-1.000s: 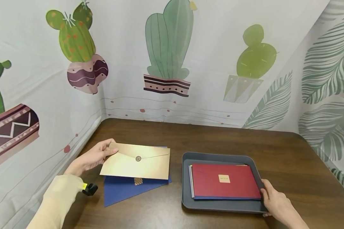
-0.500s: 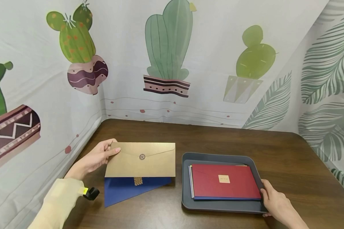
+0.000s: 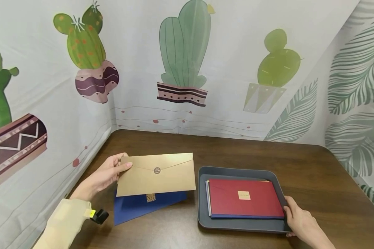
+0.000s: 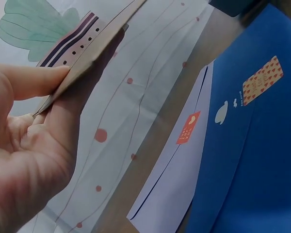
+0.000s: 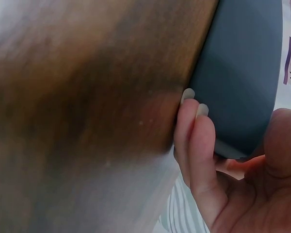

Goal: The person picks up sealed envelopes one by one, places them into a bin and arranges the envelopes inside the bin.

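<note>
My left hand (image 3: 107, 173) pinches a gold envelope (image 3: 156, 181) by its left end, thumb on the front beside the flap. A round dark sticker closes its flap. The left wrist view shows this envelope edge-on, raised above the others. Under it lie a blue envelope (image 3: 143, 209) with a patterned gold sticker and a lilac envelope (image 4: 172, 179) with a red sticker. My right hand (image 3: 303, 219) grips the right front corner of a dark grey tray (image 3: 230, 224), fingers against its outer wall. A red envelope (image 3: 258, 199) with a square cream sticker tops the stack inside the tray.
A brown wooden table (image 3: 237, 148) carries everything. Behind it and at its left hangs a white cloth (image 3: 137, 69) printed with cacti and leaves. Several envelope edges show beneath the red one.
The gold envelope has moved right and its right end has lifted, so it now tilts upward to the right. My right hand and the tray hold their place.
</note>
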